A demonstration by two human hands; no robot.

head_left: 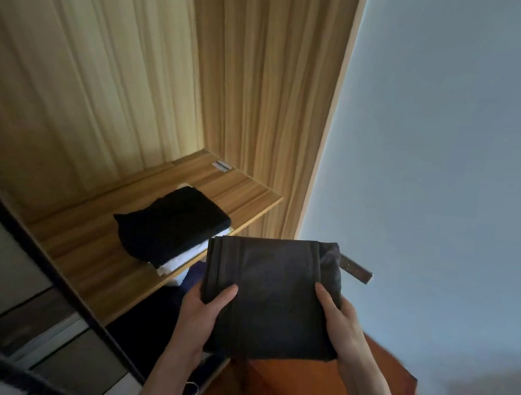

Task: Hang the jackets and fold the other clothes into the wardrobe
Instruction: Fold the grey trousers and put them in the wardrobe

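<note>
You hold a folded dark grey garment (271, 296) in front of you with both hands, one at each side edge. Your left hand (203, 313) grips its left edge: the thumb lies curled over the top face, and the fingers go under the cloth, out of sight. Your right hand (341, 324) grips the right edge the same way, thumb on top and fingers hidden below. The garment lies roughly flat, folded into a near square, with pressed creases running down its left and right parts. A bunched bit of cloth sticks out at its upper right corner, and a narrow dark strap (357, 268) juts out from there toward the right.

The garment is still outside the wardrobe, just in front of the wooden shelf (91, 245) and near its front edge, its far left corner overlapping that edge in this view. On the shelf rests a folded black garment (171, 224), lying on top of a folded white one (181, 261) that shows only along the front. A small pale label (221, 165) sits on the shelf near the back corner. Wood panels (262, 87) form the back and right side of the wardrobe. A pale wall (446, 150) fills the right side. Orange cloth (299, 389) shows below your hands.
</note>
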